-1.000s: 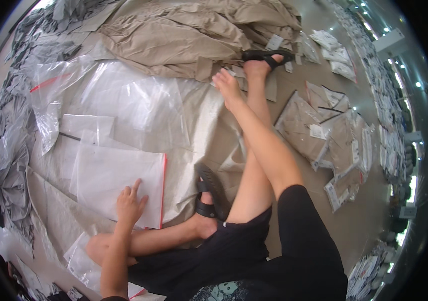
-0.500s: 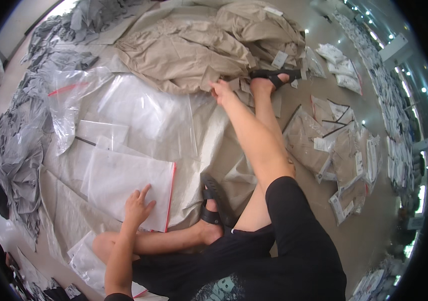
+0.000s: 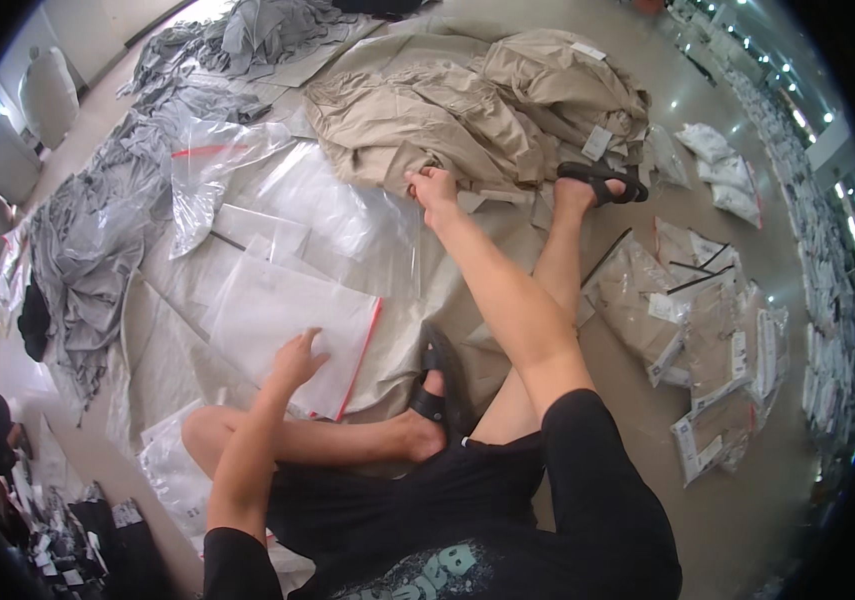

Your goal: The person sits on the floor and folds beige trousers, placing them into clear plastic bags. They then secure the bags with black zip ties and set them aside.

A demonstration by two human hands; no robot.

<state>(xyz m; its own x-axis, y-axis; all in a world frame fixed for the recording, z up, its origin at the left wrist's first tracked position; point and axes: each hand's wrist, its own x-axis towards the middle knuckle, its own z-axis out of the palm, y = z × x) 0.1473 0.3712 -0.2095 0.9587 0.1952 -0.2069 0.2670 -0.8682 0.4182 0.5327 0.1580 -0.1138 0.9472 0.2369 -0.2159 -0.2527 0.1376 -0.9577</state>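
Observation:
My right hand (image 3: 433,192) reaches to the near edge of a heap of khaki garments (image 3: 417,115). Its thumb and fingers pinch the cloth of one khaki garment there. Over a frosted white plastic bag (image 3: 282,310) with a red strip along its right edge, my left hand (image 3: 295,362) is held with fingers apart and nothing in them. Whether its fingertips touch the bag, I cannot tell. Several clear plastic bags (image 3: 347,200) lie just beyond the white one, on a beige ground sheet (image 3: 172,360).
Grey garments (image 3: 97,240) are piled along the left. Bagged khaki garments (image 3: 707,330) lie on the floor at right, with white packages (image 3: 722,170) beyond them. My black sandals (image 3: 602,185) rest near the khaki heap and beside the bag. Dark items (image 3: 87,540) sit at lower left.
The whole view has shifted, with the scene sitting further right. My right hand's fingers have closed more on the khaki cloth. My left hand stays over the white bag, its fingers slightly more bent.

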